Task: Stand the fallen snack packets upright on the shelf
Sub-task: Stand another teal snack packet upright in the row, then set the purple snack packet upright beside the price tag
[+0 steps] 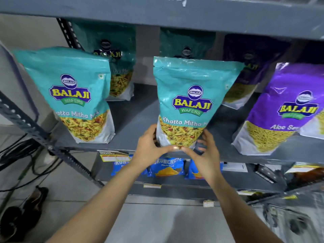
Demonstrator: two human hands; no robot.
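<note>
A teal snack packet stands upright at the middle front of the grey shelf. My left hand grips its lower left corner and my right hand its lower right corner, with both thumbs meeting under its base. Another teal packet stands upright to the left. At the right a purple packet stands upright. Behind them in the shadow are two more teal packets and a purple packet, all upright.
A shelf board hangs close above the packets. A slotted metal upright runs at the left. The lower shelf holds blue snack packets and other goods. Black cables and dark shoes lie on the floor at left.
</note>
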